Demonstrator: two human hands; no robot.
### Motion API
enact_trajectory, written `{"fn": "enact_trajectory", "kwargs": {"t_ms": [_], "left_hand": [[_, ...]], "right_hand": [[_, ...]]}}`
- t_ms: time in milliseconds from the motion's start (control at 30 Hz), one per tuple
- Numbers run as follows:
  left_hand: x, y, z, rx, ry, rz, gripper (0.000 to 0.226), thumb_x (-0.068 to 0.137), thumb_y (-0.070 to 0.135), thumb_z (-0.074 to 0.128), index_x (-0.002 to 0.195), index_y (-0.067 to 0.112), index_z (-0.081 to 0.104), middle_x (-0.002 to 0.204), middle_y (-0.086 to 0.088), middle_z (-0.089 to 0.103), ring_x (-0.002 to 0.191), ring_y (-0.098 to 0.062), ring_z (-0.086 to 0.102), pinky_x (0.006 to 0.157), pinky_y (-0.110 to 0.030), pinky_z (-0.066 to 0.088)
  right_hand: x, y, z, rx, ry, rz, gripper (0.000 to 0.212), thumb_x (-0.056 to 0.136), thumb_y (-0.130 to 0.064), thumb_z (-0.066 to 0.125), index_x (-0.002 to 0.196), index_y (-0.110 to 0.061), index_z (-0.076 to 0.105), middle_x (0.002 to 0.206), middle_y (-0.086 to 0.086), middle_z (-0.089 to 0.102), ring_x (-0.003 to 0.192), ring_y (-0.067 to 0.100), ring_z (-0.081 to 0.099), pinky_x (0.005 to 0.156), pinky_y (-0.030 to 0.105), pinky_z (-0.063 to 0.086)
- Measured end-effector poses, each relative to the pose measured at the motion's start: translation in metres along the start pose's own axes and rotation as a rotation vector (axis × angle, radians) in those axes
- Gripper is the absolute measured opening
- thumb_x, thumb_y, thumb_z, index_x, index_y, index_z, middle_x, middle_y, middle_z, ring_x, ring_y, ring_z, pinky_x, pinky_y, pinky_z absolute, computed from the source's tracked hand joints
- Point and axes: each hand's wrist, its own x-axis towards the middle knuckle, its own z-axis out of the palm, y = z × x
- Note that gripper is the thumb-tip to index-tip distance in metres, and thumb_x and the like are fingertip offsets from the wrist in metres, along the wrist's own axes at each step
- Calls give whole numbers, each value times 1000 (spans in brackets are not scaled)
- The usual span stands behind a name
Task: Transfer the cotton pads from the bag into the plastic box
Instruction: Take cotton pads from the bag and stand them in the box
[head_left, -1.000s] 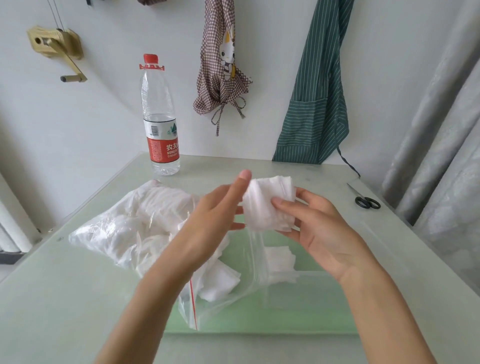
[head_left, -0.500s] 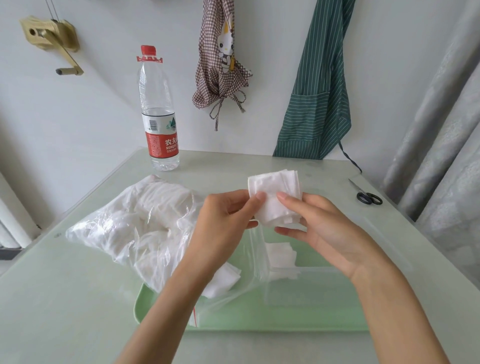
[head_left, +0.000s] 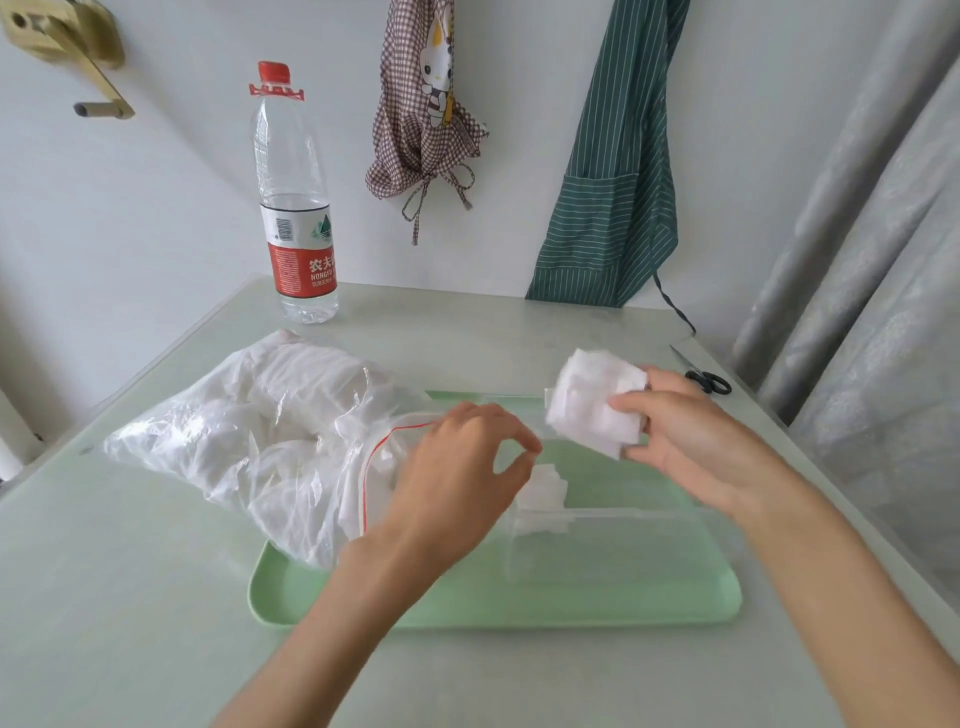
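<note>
Gripping a stack of cotton pads (head_left: 597, 410), the right hand (head_left: 691, 441) holds it above the far end of the clear plastic box (head_left: 613, 545) on the green tray (head_left: 311, 597). Beside it, the left hand (head_left: 457, 478) hovers with loosely curled fingers, holding nothing, over the bag (head_left: 249, 431) mouth; more pads (head_left: 543, 491) lie just beyond its fingertips.

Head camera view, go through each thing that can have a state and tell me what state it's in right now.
Bag: open at its red zip, still full of pads.
Plastic box: open, few pads inside.
Stack of cotton pads: held in the right hand.
Left hand: fingers loosely curled, empty.
Water bottle: upright, capped.
Scissors: closed.
</note>
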Motion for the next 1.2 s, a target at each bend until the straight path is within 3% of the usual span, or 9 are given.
{"fn": "enact_trajectory", "kwargs": {"t_ms": [133, 400, 533, 667, 733, 833, 967, 1100, 1200], "left_hand": [[9, -2, -6, 163, 6, 1, 28, 89, 29, 55, 116, 31, 62, 127, 16, 55, 120, -8, 42, 89, -21, 35], [6, 0, -16, 4, 28, -234, 34, 88, 25, 59, 122, 25, 61, 117, 8, 66, 105, -8, 63, 89, -26, 44], [1, 1, -13, -19, -18, -258, 33, 88, 25, 58, 121, 26, 62, 123, 8, 64, 112, -12, 60, 95, -30, 43], [-1, 1, -9, -23, -15, -265, 30, 90, 27, 55, 119, 28, 63, 123, 7, 63, 114, -14, 58, 96, -33, 42], [0, 0, -8, -23, -9, -272, 28, 90, 28, 56, 117, 29, 64, 121, 7, 64, 113, -14, 59, 96, -33, 42], [1, -2, -7, -22, -17, -277, 26, 90, 30, 56, 115, 29, 65, 120, 7, 65, 113, -15, 58, 97, -35, 41], [0, 0, -6, -16, -33, -271, 28, 92, 27, 52, 117, 30, 63, 114, 5, 68, 115, -15, 56, 100, -37, 39], [-12, 2, -24, -233, -166, -228, 39, 92, 14, 54, 127, 30, 55, 127, 6, 59, 113, -11, 58, 99, -35, 44], [-26, 1, -62, -392, -130, -203, 32, 86, 13, 64, 113, 31, 62, 117, 16, 63, 100, -2, 63, 92, -35, 51]], "right_hand": [[8, 0, -17, -334, -123, 181, 30, 91, 5, 49, 118, -4, 56, 105, 7, 66, 86, 14, 63, 74, 25, 54], [28, 19, 11, -105, -183, 421, 34, 81, 8, 64, 114, 1, 61, 98, 10, 69, 75, 16, 67, 66, 23, 57], [26, 34, 24, -332, -76, 281, 29, 76, -2, 75, 104, 4, 67, 85, 12, 70, 62, 15, 65, 58, 22, 58], [20, 34, 26, -1235, 62, -91, 45, 72, -49, 76, 90, -8, 70, 86, 6, 71, 83, 26, 65, 72, 34, 51], [15, 27, 28, -1438, 79, -222, 47, 75, -56, 70, 94, -13, 63, 94, 1, 65, 92, 26, 60, 71, 33, 42], [14, 17, 23, -1412, -40, -346, 30, 76, -44, 73, 89, -25, 54, 87, -5, 62, 85, 21, 57, 64, 31, 38], [17, 19, 21, -1338, -292, -276, 26, 76, -32, 75, 100, -36, 66, 84, -11, 65, 79, 12, 58, 73, 29, 46], [20, 25, 25, -1363, -330, -234, 28, 81, -33, 69, 108, -37, 64, 92, -8, 63, 87, 15, 56, 78, 31, 44], [19, 21, 22, -1381, -341, -206, 29, 85, -33, 64, 112, -40, 62, 97, -9, 62, 90, 14, 54, 76, 28, 41]]}}
